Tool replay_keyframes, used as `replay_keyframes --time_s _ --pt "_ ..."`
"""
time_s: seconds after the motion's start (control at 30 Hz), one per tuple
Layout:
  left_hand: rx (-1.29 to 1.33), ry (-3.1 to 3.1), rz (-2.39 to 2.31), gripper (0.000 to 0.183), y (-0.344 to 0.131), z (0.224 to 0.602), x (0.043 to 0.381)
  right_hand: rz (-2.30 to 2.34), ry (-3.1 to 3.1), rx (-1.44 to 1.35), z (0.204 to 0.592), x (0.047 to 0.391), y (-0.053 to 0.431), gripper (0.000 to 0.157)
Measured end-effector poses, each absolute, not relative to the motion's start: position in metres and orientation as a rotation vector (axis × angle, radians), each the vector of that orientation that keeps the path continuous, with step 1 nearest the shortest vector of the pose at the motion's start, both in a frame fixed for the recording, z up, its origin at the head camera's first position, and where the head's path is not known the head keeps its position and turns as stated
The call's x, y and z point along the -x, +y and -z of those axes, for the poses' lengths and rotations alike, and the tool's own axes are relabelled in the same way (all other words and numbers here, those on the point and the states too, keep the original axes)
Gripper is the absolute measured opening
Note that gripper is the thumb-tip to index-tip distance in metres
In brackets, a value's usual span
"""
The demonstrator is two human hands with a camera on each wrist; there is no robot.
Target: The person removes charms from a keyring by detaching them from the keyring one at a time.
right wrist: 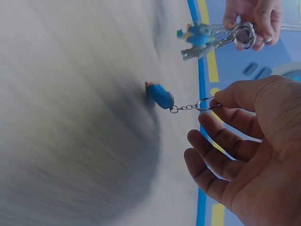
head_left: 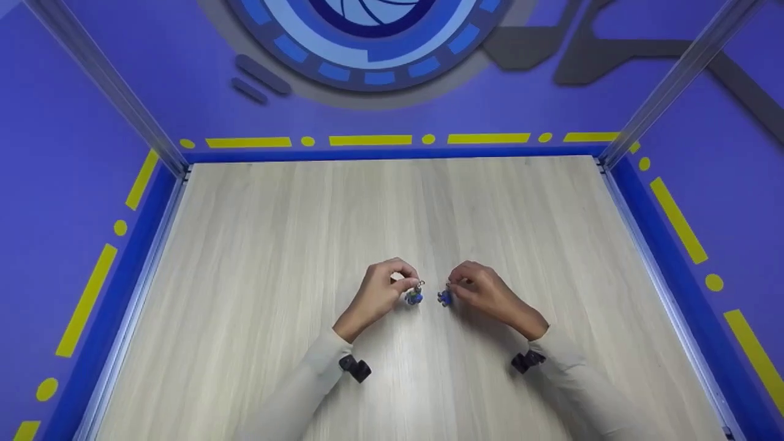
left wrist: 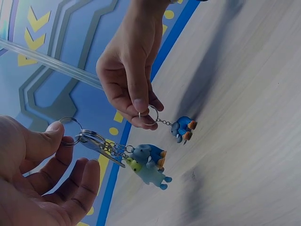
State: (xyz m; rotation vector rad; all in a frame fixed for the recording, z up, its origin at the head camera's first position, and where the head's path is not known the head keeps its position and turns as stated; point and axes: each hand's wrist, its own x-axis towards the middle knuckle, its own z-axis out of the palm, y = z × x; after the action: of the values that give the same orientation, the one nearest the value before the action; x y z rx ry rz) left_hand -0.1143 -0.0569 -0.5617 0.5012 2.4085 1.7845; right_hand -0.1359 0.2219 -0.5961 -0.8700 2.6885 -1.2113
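My left hand (head_left: 381, 288) pinches a metal key ring between thumb and forefinger, just above the table. From it hang more split rings, a flat metal piece (left wrist: 94, 141), a blue elephant figure (left wrist: 145, 153) and a pale green-and-teal animal figure (left wrist: 149, 174). To the right, my right hand (head_left: 487, 293) pinches the ring of a single keychain, its other fingers loosely bent. A short chain (right wrist: 187, 107) joins that ring to a second blue elephant figure (right wrist: 161, 96) with orange feet. A small gap separates the two bunches.
A light wood-grain table (head_left: 275, 233) lies under both hands. Blue panels (head_left: 392, 116) with yellow dashes wall it at the back and both sides, with metal posts (head_left: 131, 104) in the rear corners. Each sleeved wrist carries a small black camera (head_left: 355, 368).
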Motion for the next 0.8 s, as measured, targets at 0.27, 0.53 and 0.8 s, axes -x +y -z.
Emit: replay_keyframes --time_s 0.27,0.53,0.8 --pt "-0.519 2.418 -1.744 0.007 -0.057 0.562 0.114 1.244 2.69 0.881 0.609 0.147 0.224 0.004" --pt "-0.509 2.437 -1.739 0.008 -0.058 0.565 0.114 1.207 2.706 0.944 0.616 0.159 0.218 0.002" --pt "-0.51 2.428 -1.749 0.008 -0.054 0.568 0.115 1.096 2.752 0.92 0.621 0.169 0.217 0.005"
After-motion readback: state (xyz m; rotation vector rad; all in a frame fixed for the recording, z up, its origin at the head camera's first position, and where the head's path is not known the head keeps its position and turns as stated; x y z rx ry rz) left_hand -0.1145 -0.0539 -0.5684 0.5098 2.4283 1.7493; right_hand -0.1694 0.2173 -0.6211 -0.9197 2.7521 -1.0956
